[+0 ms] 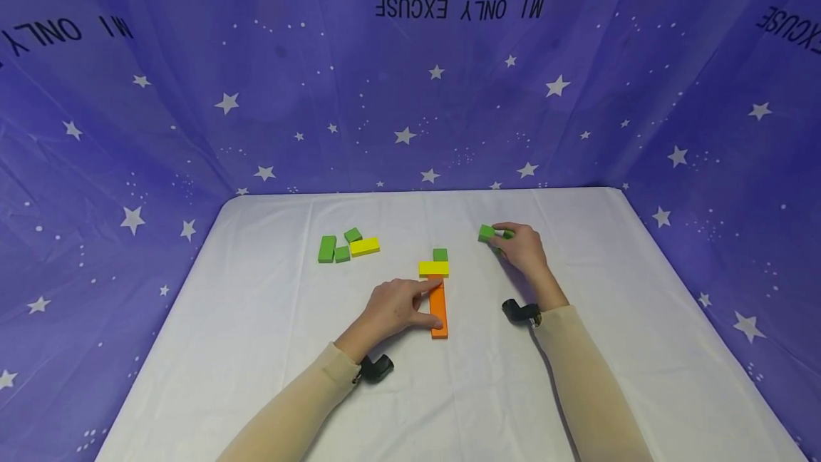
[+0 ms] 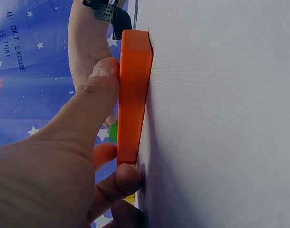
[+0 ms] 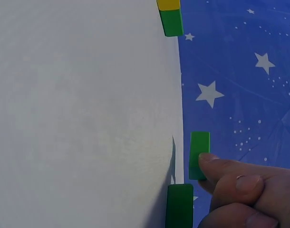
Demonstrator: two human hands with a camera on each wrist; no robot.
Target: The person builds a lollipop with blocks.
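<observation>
Head view: the left grip is at the orange bar, which lies lengthwise on the white-covered bench. Thumb and index finger are spread apart along the bar and touch it; they do not pinch across it. A seam shows near the bar's far end. The crosswise yellow block sits just beyond that end, with the small green block behind it. To the right, the right grip pinches the green cube-like block; a second green block is partly hidden by the fingers. Left group: the green rectangular block, two small green pieces and the slanted yellow block, close together. Behind: purple star-print curtain.

Left wrist view: thumb tip against the bar near one end, other fingers by the opposite end; a sliver of yellow shows beyond them.

Right wrist view: pinched block appears raised off the bench; second green block nearby, apart from the fingertips.
</observation>
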